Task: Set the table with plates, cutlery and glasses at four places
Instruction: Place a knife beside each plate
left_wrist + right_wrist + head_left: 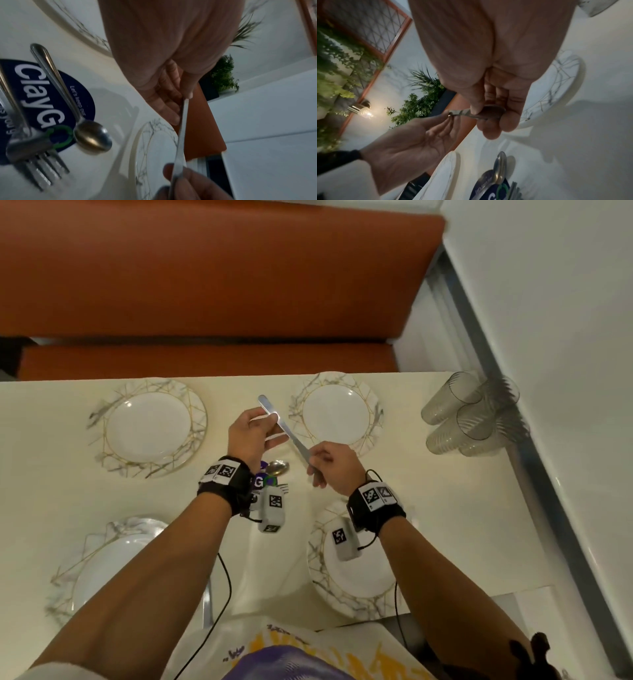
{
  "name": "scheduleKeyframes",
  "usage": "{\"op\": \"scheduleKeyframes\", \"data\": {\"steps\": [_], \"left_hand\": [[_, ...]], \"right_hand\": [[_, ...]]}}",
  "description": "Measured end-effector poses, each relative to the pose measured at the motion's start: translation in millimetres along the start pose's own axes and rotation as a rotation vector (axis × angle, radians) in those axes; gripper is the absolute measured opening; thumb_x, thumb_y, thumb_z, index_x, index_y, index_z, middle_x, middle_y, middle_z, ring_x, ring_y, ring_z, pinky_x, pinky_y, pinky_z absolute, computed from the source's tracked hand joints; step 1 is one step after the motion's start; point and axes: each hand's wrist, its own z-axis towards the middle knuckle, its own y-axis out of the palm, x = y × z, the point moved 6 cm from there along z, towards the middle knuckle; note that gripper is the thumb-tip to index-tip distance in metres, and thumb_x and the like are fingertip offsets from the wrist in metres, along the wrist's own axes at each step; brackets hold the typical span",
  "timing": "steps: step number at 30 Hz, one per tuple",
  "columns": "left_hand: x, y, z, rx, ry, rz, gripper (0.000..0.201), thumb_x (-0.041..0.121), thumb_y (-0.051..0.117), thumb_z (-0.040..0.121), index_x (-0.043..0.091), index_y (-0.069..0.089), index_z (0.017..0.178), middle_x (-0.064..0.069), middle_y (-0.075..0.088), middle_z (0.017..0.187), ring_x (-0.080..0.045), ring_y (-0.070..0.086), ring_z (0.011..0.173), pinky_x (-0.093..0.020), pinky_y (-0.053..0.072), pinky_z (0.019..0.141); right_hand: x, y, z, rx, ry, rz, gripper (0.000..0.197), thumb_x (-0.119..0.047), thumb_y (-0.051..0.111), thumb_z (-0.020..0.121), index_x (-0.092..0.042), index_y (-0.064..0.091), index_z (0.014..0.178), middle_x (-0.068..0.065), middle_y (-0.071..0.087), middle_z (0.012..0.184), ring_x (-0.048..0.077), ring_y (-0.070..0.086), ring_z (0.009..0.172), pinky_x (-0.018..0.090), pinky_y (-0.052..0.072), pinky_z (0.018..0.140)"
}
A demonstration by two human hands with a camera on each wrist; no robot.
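Four marbled gold-veined plates lie on the cream table (pixel 239 542): far left plate (pixel 154 426), far right plate (pixel 337 414), near left plate (pixel 102 559), near right plate (pixel 363 583). Between the two far plates both hands hold one metal spoon (pixel 284 429) in the air. My left hand (pixel 270 422) pinches its handle (pixel 182 121) with the thumb on top. The bowl end (pixel 491 112) sits between the thumb and fingers of my right hand (pixel 313 460). Another spoon (pixel 92 136) and a fork (pixel 34 155) rest on the table under my left wrist. Several clear glasses (pixel 472 416) stand clustered at the far right.
A round dark blue sticker (pixel 34 94) lies under the loose cutlery at the table's middle. An orange bench (pixel 212 285) runs along the far edge. A white wall (pixel 565 371) closes the right side behind the glasses. Cables hang from both wrist cameras.
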Motion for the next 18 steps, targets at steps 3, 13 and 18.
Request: {"op": "scheduleKeyframes", "data": {"steps": [3,13,18], "left_hand": [[-14,16,-5,-0.089,-0.016,0.083,0.027,0.008,0.061,0.100,0.019,0.059,0.125,-0.015,0.074,0.110,-0.030,0.076,0.096,-0.043,0.063,0.083],[-11,10,13,-0.049,0.009,0.105,0.044,0.000,0.068,0.095,0.018,0.057,0.134,-0.015,0.075,0.106,-0.028,0.077,0.092,-0.040,0.064,0.077],[-2,2,56,0.001,-0.004,0.235,0.045,-0.001,0.072,0.091,0.016,0.061,0.132,-0.018,0.076,0.104,-0.031,0.076,0.092,-0.041,0.065,0.071]], "right_hand": [[0,8,0,-0.013,0.013,-0.024,0.007,-0.006,0.054,0.096,-0.006,0.061,0.097,0.015,0.073,0.076,0.024,0.066,0.052,0.031,0.051,0.050],[18,-6,-3,-0.009,0.064,0.084,0.018,-0.004,0.051,0.099,0.002,0.062,0.111,0.018,0.074,0.083,0.038,0.073,0.065,0.043,0.062,0.061],[37,-23,-11,0.108,0.113,0.132,0.012,-0.010,0.054,0.099,-0.005,0.064,0.104,0.014,0.073,0.081,0.039,0.073,0.067,0.042,0.060,0.062]]}}
